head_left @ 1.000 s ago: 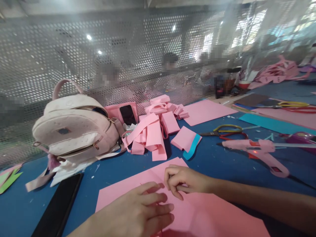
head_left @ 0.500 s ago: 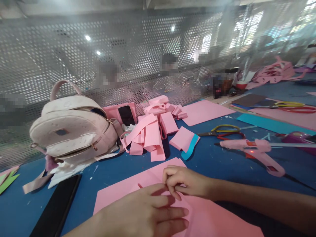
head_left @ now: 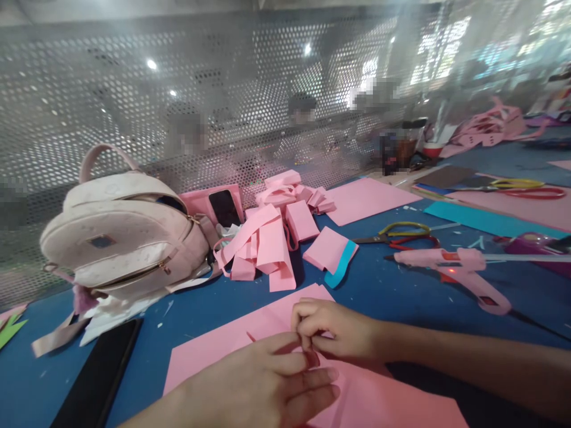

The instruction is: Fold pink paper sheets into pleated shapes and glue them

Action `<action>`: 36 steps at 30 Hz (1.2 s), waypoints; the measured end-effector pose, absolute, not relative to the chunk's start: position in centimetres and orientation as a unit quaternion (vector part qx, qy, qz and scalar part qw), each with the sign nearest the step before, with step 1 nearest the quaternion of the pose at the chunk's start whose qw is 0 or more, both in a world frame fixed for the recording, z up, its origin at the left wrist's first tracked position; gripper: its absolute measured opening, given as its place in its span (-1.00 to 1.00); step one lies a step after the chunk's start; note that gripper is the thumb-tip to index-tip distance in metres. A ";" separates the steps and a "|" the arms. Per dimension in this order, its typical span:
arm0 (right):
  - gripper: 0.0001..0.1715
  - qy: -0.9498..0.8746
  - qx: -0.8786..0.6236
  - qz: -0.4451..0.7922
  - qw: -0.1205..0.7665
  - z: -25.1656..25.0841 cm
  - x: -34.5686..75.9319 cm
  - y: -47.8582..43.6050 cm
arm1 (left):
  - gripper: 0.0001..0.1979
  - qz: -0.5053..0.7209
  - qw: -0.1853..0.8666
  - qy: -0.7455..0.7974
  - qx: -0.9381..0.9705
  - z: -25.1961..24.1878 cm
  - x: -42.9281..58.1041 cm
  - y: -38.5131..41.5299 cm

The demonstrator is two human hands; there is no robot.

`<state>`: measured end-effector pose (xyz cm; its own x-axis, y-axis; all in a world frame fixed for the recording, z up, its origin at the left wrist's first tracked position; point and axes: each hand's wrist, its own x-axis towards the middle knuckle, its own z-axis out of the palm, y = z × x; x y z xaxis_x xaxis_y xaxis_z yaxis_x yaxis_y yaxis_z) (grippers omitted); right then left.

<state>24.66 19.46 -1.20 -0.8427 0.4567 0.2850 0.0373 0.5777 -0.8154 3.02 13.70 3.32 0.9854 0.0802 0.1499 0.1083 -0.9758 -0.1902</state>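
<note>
Low in the middle of the view, my left hand (head_left: 276,377) reaches across a sheet of pink paper (head_left: 379,395), its fingers bent over a raised part of the sheet. My right hand (head_left: 328,327) meets it from the right, fingers curled and pinching the same paper near the left fingertips. The exact grip and the left thumb are hidden. Beneath both hands lies another pink sheet (head_left: 200,351). Just beyond them is a small stack of pink paper pieces (head_left: 325,249) with a blue strip (head_left: 341,267) on it.
A pink glue gun (head_left: 450,261), its light on, lies at right beside scissors (head_left: 405,235). Pink paper strips (head_left: 267,244) are heaped behind. At left stand a pale backpack (head_left: 120,238) and a long black object (head_left: 100,374). A perforated metal screen (head_left: 241,113) runs along the back.
The left fingers have drawn in slightly and curled more around the pink paper, whose raised part has shifted. The right hand stays nearly in place. The view has turned slightly.
</note>
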 end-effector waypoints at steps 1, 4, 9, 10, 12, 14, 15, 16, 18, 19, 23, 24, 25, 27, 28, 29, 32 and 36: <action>-0.75 -0.856 -0.151 0.434 0.236 -1.0 24.7 19.4 | -0.66 -0.074 0.096 -0.046 -0.992 3.4 3.2 13.7; -0.78 -0.860 -0.155 0.428 0.229 -0.6 24.7 19.2 | -0.69 -0.080 0.084 -0.035 -0.993 3.6 3.6 13.7; -0.81 -0.858 -0.150 0.438 0.223 -0.4 24.8 19.3 | -0.73 -0.102 0.035 -0.058 -0.992 4.1 3.5 13.6; -0.79 -0.858 -0.147 0.439 0.222 -0.3 24.9 19.3 | -0.74 -0.107 0.027 -0.071 -0.991 4.2 3.4 13.5; -0.77 -0.859 -0.147 0.439 0.220 -0.2 24.9 19.3 | -0.74 -0.111 0.023 -0.092 -0.989 4.3 3.1 13.3; -0.76 -0.860 -0.153 0.435 0.217 0.0 24.9 19.2 | -0.75 -0.113 0.032 -0.098 -0.988 4.3 2.7 13.0; -0.76 -0.861 -0.157 0.433 0.216 0.2 24.8 19.1 | -0.76 -0.113 0.036 -0.098 -0.988 4.2 2.5 12.9; -0.76 -0.860 -0.160 0.433 0.215 0.3 24.8 19.0 | -0.76 -0.112 0.040 -0.099 -0.988 4.2 2.3 12.8; -0.73 -0.859 -0.162 0.435 0.218 0.4 24.7 18.9 | -0.75 -0.109 0.046 -0.103 -0.988 4.0 2.0 12.7; -0.70 -0.858 -0.160 0.437 0.219 0.4 24.7 18.9 | -0.74 -0.107 0.051 -0.105 -0.987 3.9 1.8 12.6; -0.68 -0.853 -0.154 0.449 0.216 -0.2 24.7 19.1 | -0.75 -0.111 0.060 -0.111 -0.986 3.9 1.0 12.5; -0.69 -0.852 -0.152 0.452 0.215 -0.3 24.7 19.1 | -0.74 -0.112 0.064 -0.113 -0.985 3.9 0.8 12.5; -0.69 -0.852 -0.152 0.454 0.214 -0.4 24.7 19.2 | -0.73 -0.112 0.070 -0.114 -0.985 3.9 0.6 12.4; -0.70 -0.850 -0.153 0.456 0.213 -0.6 24.8 19.2 | -0.72 -0.122 0.090 -0.117 -0.981 3.9 0.4 12.3; -0.70 -0.849 -0.153 0.457 0.215 -0.6 24.8 19.2 | -0.72 -0.127 0.101 -0.117 -0.980 3.8 0.3 12.3; -0.70 -0.849 -0.153 0.458 0.216 -0.6 24.8 19.2 | -0.72 -0.135 0.112 -0.117 -0.978 3.6 0.2 12.3; -0.68 -0.849 -0.145 0.462 0.211 -0.6 24.9 19.3 | -0.72 -0.152 0.142 -0.120 -0.971 2.6 -0.1 12.2; -0.67 -0.842 -0.157 0.471 0.214 -0.5 24.7 19.2 | -0.66 -0.158 0.176 -0.128 -0.963 1.8 -0.5 12.2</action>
<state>24.71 19.25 -0.54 -0.8597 0.4646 0.2123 0.0624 0.5079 -0.8592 -0.46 12.25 1.79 0.9171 0.1905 0.3502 0.3019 -0.9056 -0.2978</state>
